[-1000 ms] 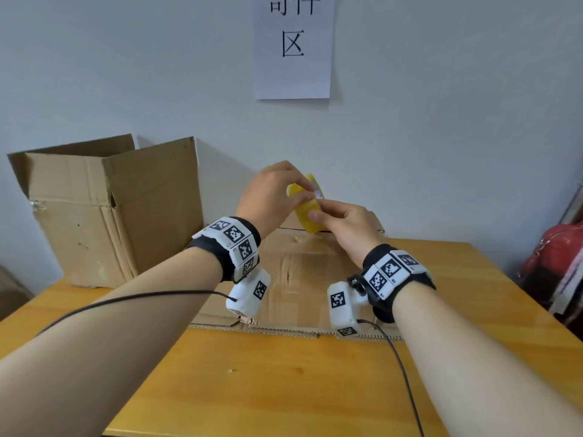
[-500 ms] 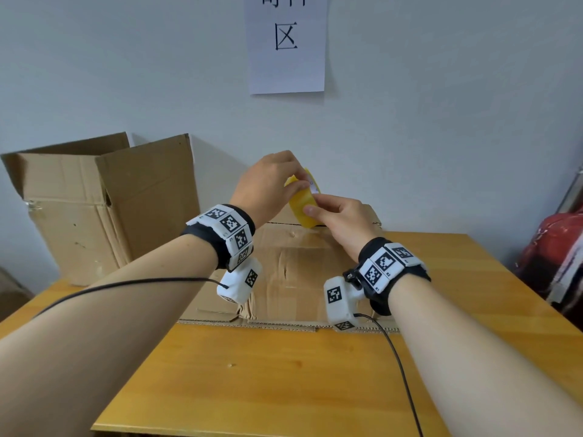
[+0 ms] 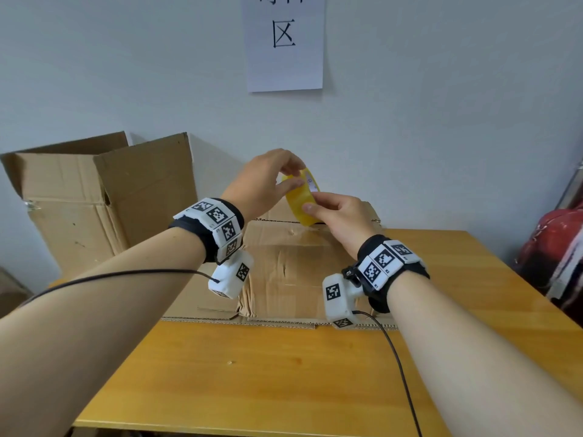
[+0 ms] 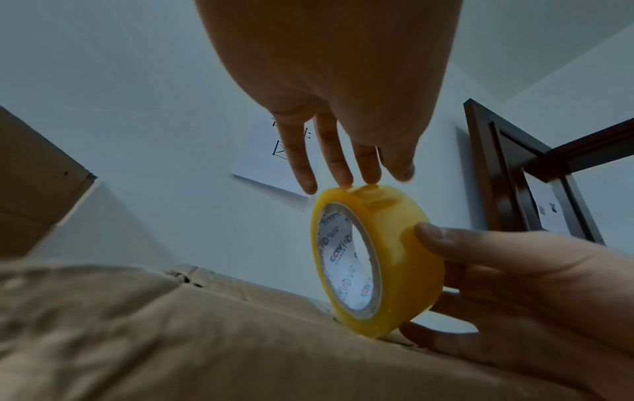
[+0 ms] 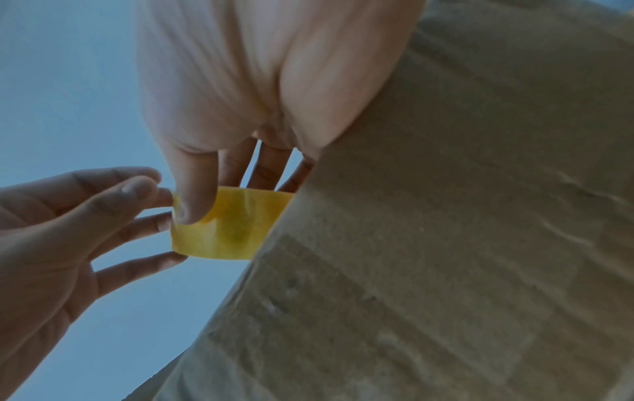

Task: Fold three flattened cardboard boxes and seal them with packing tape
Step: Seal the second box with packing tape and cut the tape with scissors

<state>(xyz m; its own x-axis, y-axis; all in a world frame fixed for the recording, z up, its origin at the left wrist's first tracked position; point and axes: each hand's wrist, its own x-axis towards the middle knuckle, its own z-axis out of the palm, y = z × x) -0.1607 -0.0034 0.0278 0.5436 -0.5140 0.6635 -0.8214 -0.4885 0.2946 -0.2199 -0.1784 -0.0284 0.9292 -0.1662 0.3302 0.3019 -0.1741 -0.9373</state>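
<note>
The yellow tape roll (image 3: 302, 200) is held on edge above the far edge of the closed cardboard box (image 3: 293, 266) on the wooden table (image 3: 284, 373). It is gripped by the right hand (image 3: 339, 216), whose thumb (image 4: 456, 244) is pressed on the outer band while the fingers are curled round the far side and underside. The top of the roll is touched by the straight, spread fingertips (image 4: 343, 179) of the left hand (image 3: 262, 184), with nothing clasped. An open carton (image 3: 94, 200) is seen at the left against the wall.
</note>
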